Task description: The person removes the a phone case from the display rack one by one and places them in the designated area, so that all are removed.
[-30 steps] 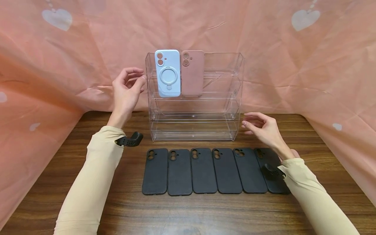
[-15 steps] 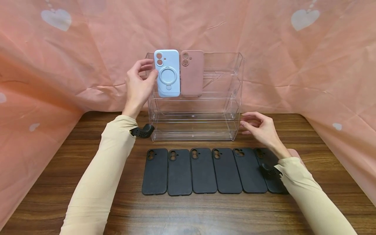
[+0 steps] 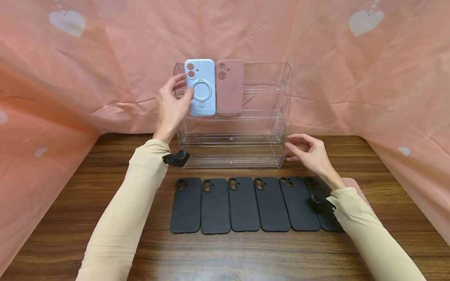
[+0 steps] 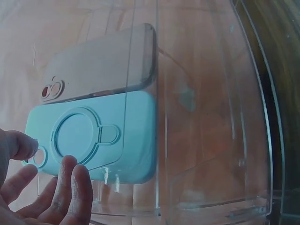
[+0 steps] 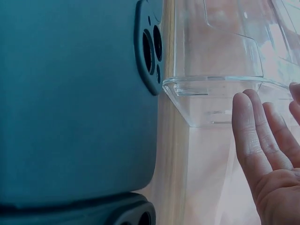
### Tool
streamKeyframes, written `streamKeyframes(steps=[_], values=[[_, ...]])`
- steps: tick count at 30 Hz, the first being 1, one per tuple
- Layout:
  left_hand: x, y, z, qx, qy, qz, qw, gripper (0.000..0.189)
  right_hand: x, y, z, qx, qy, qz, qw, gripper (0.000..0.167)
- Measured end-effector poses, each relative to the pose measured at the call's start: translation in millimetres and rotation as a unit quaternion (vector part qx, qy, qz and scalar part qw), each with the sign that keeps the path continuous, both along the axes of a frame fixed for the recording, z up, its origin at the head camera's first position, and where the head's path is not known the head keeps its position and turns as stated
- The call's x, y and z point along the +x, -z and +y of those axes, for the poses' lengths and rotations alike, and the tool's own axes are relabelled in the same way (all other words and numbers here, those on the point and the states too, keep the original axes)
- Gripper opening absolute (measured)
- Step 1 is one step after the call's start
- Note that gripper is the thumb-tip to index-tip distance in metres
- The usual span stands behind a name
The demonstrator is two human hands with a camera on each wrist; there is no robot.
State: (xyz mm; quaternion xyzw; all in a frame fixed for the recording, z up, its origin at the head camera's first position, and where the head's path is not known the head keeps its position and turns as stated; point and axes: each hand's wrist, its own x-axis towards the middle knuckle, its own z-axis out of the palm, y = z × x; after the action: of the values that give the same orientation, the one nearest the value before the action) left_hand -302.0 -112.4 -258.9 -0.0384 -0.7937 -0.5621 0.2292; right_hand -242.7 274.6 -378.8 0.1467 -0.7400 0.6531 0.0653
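Note:
Side by side on a high tier of a clear acrylic display rack point(image 3: 232, 162) stand a light blue phone case point(image 3: 202, 105) with a ring and a pink phone case point(image 3: 230, 88). My left hand point(image 3: 172, 109) is at the blue case's left edge, thumb overlapping its front, fingers loosely bent; whether it touches cannot be told. In the left wrist view, the fingertips point(image 4: 69, 164) appear close to the blue case's ring and camera holes. My right hand point(image 3: 311, 154) is beside the rack's lower right side, holding nothing, with fairly straight fingers point(image 5: 243, 122) in the right wrist view.
Several black phone cases point(image 3: 242, 207) lie in a row on the wooden table point(image 3: 225, 255) before the rack. Another pink case point(image 3: 355, 187) is partly hidden under the right forearm. Pink cloth point(image 3: 323, 70) with white hearts hangs around the table.
My left hand has moved right from beside the rack to the blue case's edge. My right hand has shifted slightly left, closer to the rack. The cases stay in place.

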Motion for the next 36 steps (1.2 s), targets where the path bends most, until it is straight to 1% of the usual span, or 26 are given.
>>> streamKeyframes(steps=[5, 9, 14, 18, 22, 24, 28, 31, 34, 36], values=[[0.3, 1.7, 1.1, -0.013, -0.011, 0.001, 0.9999, 0.042, 0.3, -1.6, -3.1, 0.005, 0.000, -0.003, 1.0000, 0.034], [0.4, 2.3, 1.6, -0.030, -0.015, 0.012, 0.9994, 0.043, 0.9, -2.5, -4.8, 0.007, 0.001, -0.002, 1.0000, 0.031], [1.3, 4.5, 3.5, -0.050, -0.017, 0.049, 0.9974, 0.044, 1.6, -3.0, -5.1, 0.007, -0.001, -0.003, 1.0000, 0.030], [1.2, 5.9, 6.0, -0.050, -0.028, 0.082, 0.9950, 0.040, 2.7, -3.6, -5.1, 0.007, -0.003, -0.004, 1.0000, 0.031], [1.1, 6.2, 7.3, -0.040, -0.035, 0.098, 0.9938, 0.033, 3.2, -3.8, -5.3, 0.005, -0.004, -0.005, 1.0000, 0.032], [0.8, 5.8, 7.0, -0.033, -0.030, 0.102, 0.9938, 0.031, 3.2, -3.8, -5.4, 0.006, -0.004, -0.006, 1.0000, 0.032], [1.0, 6.0, 5.4, -0.001, 0.008, 0.102, 0.9948, 0.029, 3.2, -4.0, -5.3, 0.006, -0.003, -0.006, 1.0000, 0.032], [1.8, 6.8, 4.4, 0.029, 0.037, 0.103, 0.9936, 0.028, 3.2, -4.1, -5.2, 0.004, -0.004, -0.006, 1.0000, 0.032], [1.7, 6.5, 4.3, 0.053, 0.047, 0.118, 0.9905, 0.027, 2.9, -3.9, -4.8, 0.002, -0.005, -0.007, 1.0000, 0.032], [1.6, 4.8, 4.9, 0.070, 0.046, 0.130, 0.9879, 0.028, 2.5, -3.7, -4.6, 0.002, -0.006, -0.008, 0.9999, 0.032]])
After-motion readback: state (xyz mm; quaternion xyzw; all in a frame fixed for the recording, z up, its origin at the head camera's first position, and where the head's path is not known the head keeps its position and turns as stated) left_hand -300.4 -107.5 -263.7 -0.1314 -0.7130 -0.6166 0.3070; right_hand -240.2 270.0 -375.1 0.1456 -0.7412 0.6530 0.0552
